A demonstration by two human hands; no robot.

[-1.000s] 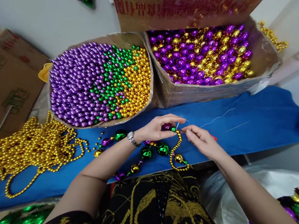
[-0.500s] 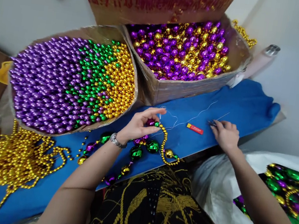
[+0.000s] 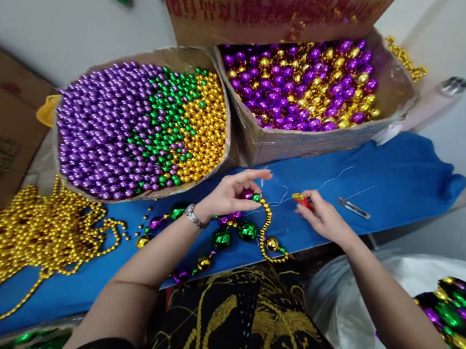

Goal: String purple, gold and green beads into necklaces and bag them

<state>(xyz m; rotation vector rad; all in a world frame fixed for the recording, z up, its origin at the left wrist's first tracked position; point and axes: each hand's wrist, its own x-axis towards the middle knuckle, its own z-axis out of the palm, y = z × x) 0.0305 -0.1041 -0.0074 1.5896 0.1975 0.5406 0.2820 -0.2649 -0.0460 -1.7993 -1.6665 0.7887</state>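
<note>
My left hand (image 3: 232, 193) is closed in a pinch on a bead necklace, near a green bead and the top of its gold bead strand (image 3: 267, 225). White thread (image 3: 284, 193) sticks up by these fingers and trails over the blue cloth. Larger green, purple and gold beads (image 3: 221, 238) of the necklace lie below that wrist. My right hand (image 3: 322, 216) grips a red and yellow lighter (image 3: 302, 200), its yellow end pointing left. Thread snips (image 3: 354, 207) lie on the cloth to the right of this hand.
An open carton (image 3: 258, 143) of purple and gold beads stands behind, beside a box (image 3: 230, 134) of purple, green and gold beads. Gold bead strands (image 3: 34, 233) are heaped at left on the blue cloth (image 3: 416, 165). A white sack (image 3: 354, 295) with bead necklaces is at lower right.
My right hand has let go of the thread snips, moved left and taken hold of the lighter from the cloth. My left hand keeps its pinch. The whole view has shifted slightly.
</note>
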